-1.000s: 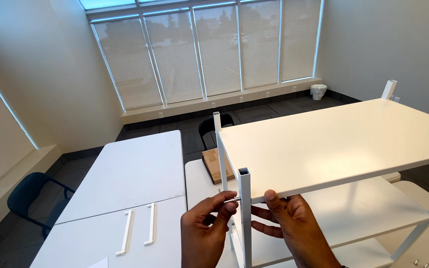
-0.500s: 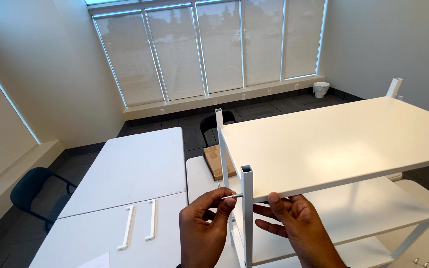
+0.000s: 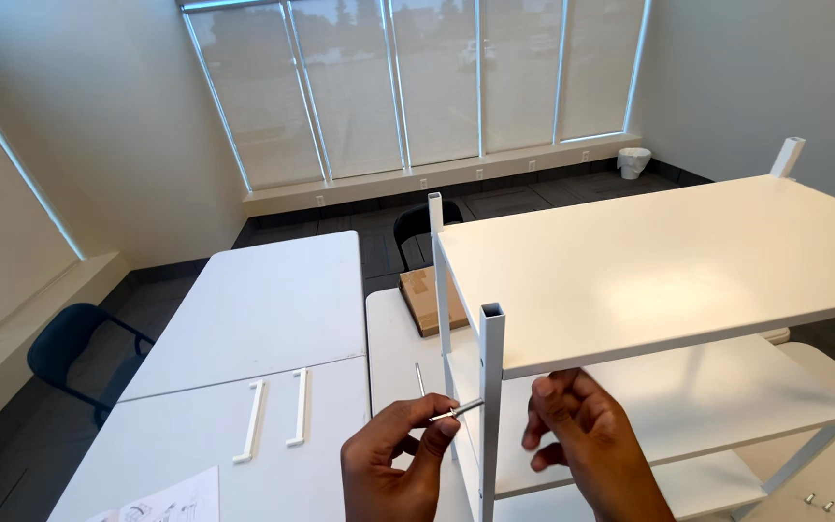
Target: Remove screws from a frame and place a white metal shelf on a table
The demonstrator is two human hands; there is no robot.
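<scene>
A white metal shelf unit [image 3: 669, 261] with several shelves stands in front of me on a white table. My left hand [image 3: 393, 464] pinches a small L-shaped hex key [image 3: 442, 404], its tip against the near corner post [image 3: 491, 406]. On the other side of that post my right hand [image 3: 587, 445] sits with curled fingers just under the top shelf, close to the post; whether it holds anything I cannot tell.
White tables [image 3: 263, 319] stand to the left, with two white bars [image 3: 277, 416] and an instruction sheet [image 3: 166, 503] on the near one. A cardboard box [image 3: 427, 295], dark chairs [image 3: 74, 343], small screws [image 3: 817, 501] and a bin [image 3: 634, 160] by the windows.
My hands have moved slightly apart on either side of the post. The hex key in my left hand now shows more clearly against the post. The view has shifted a little.
</scene>
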